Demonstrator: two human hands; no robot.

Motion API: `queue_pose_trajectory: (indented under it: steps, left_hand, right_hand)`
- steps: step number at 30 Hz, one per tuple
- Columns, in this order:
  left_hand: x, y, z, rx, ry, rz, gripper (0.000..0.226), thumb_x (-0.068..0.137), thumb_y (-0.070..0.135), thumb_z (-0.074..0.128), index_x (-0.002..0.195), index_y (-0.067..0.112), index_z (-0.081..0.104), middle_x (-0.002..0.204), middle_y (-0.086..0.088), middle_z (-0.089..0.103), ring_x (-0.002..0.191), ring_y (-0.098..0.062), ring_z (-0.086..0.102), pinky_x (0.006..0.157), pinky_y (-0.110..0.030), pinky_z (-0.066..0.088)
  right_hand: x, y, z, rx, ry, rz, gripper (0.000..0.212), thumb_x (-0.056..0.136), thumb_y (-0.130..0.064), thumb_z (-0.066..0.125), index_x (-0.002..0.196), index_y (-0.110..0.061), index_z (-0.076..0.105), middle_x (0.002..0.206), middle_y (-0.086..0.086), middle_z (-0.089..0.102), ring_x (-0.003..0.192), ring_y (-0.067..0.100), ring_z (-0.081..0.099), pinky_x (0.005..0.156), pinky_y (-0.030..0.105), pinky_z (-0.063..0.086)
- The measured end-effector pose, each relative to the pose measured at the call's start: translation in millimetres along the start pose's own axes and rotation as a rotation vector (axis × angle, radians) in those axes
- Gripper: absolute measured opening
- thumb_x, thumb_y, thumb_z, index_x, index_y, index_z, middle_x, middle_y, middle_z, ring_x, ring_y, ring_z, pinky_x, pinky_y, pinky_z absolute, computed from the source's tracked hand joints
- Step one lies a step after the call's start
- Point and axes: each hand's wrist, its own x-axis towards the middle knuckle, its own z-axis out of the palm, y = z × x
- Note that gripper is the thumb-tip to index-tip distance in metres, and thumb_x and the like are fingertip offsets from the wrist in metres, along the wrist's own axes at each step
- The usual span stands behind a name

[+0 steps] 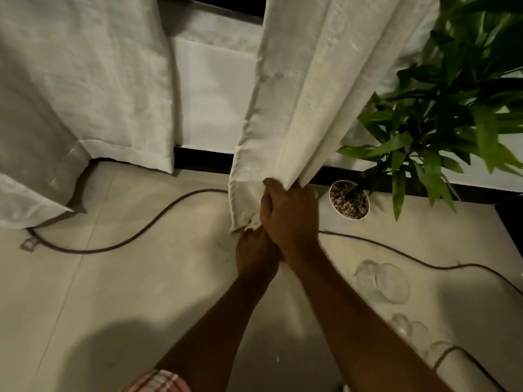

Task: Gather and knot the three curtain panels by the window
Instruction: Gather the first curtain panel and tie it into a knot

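Note:
A cream curtain panel [305, 103] hangs in the middle of the view, bunched into folds at its lower end. My right hand [291, 219] grips that gathered end from the right. Just below it, my left hand [254, 253] holds the bottom hem, partly hidden under the right hand. A second cream panel [93, 80] hangs loose at the left, its hem just above the floor. Another fold of cream fabric [25, 199] lies at the far left edge.
A dark cable [158, 222] snakes across the tiled floor under the curtains. A potted green plant [441, 114] in a white pot [349, 203] stands at the right. Clear glassware [390, 281] lies on the floor near my right forearm. A white wall [215, 94] shows between the panels.

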Motion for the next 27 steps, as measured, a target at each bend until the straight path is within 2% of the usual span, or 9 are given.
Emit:
queue_pose_trajectory:
  steps: [2,4,7,10,13,15,18,23,27]
  left_hand:
    - [-16.7,-28.3,16.9,0.169,-0.016,0.062,0.015,0.072,0.005,0.067,0.059,0.01,0.062,0.053,-0.007,0.062,0.046,-0.026,0.06,0.057,-0.037,0.055]
    - [-25.3,-51.6,29.0,0.333,-0.053,0.084,0.011,0.073,0.01,0.063,0.062,0.01,0.064,0.057,-0.008,0.063,0.051,-0.028,0.059,0.068,-0.037,0.048]
    - [-21.6,-59.5,33.6,0.359,-0.069,0.091,0.012,0.071,0.011,0.067,0.082,0.005,0.069,0.073,-0.013,0.067,0.07,-0.032,0.066,0.078,-0.04,0.049]
    - [-15.4,-47.9,23.1,0.429,-0.443,-0.049,0.041,0.092,0.022,0.05,0.131,0.012,0.047,0.127,-0.01,0.055,0.12,-0.031,0.048,0.103,-0.04,0.03]
    - [-23.7,-42.0,6.4,0.522,-0.699,-0.079,0.065,0.094,0.035,0.046,0.15,0.018,0.016,0.152,-0.01,0.028,0.137,-0.031,0.026,0.114,-0.041,0.015]
    - [-37.6,-35.5,-15.7,0.503,-0.806,-0.106,0.065,0.098,0.043,0.037,0.152,0.022,0.009,0.157,-0.01,0.017,0.14,-0.031,0.018,0.116,-0.046,0.008]
    - [-57.4,-23.1,-63.0,0.485,-0.828,-0.172,0.059,0.098,0.047,0.035,0.15,0.025,0.018,0.156,-0.007,0.019,0.139,-0.032,0.022,0.116,-0.049,0.01]
    - [-83.3,23.7,-173.8,0.416,-0.701,-0.297,0.05,0.097,0.041,0.041,0.143,0.023,0.032,0.151,-0.007,0.027,0.134,-0.03,0.034,0.11,-0.044,0.028]
    - [-104.6,99.4,-273.4,0.365,-0.574,-0.299,0.048,0.097,0.037,0.043,0.142,0.023,0.034,0.151,-0.007,0.026,0.132,-0.029,0.038,0.11,-0.043,0.03]
  right_hand:
    - [-28.9,-1.4,35.9,-0.014,-0.22,0.036,0.016,0.076,-0.016,0.073,0.092,-0.012,0.07,0.072,0.012,0.068,0.067,0.032,0.066,0.062,0.032,0.051]
    - [-60.1,-6.1,64.7,0.066,-0.547,0.133,0.025,0.096,-0.024,0.052,0.117,-0.014,0.061,0.104,0.013,0.068,0.099,0.031,0.064,0.084,0.036,0.049]
    - [-70.4,-4.7,78.4,0.108,-0.664,0.186,0.033,0.102,-0.028,0.036,0.13,-0.018,0.052,0.121,0.009,0.061,0.114,0.027,0.057,0.094,0.037,0.044]
    - [-61.6,0.0,79.2,0.07,-0.733,0.181,0.035,0.101,-0.03,0.038,0.132,-0.017,0.049,0.125,0.012,0.06,0.116,0.031,0.056,0.094,0.039,0.044]
    - [-66.3,4.2,70.7,0.296,-0.937,0.438,0.053,0.096,-0.054,0.04,0.141,-0.027,0.04,0.143,0.011,0.046,0.127,0.036,0.046,0.103,0.044,0.039]
    - [-71.1,-4.3,55.1,0.478,-1.047,0.496,0.054,0.095,-0.054,0.043,0.143,-0.032,0.037,0.149,0.008,0.039,0.131,0.035,0.042,0.105,0.045,0.039]
    - [-75.8,-18.4,12.0,0.524,-1.049,0.41,0.05,0.096,-0.048,0.046,0.144,-0.036,0.037,0.152,0.006,0.035,0.132,0.03,0.042,0.106,0.042,0.04]
    - [-69.1,-46.9,-109.9,0.149,-0.743,0.324,0.05,0.098,-0.034,0.044,0.144,-0.023,0.033,0.139,0.004,0.047,0.123,0.026,0.049,0.096,0.036,0.041]
    - [-57.9,-72.4,-219.8,0.054,-0.766,0.299,0.064,0.097,-0.034,0.044,0.152,-0.019,0.014,0.157,0.005,0.02,0.143,0.03,0.022,0.11,0.044,0.029]
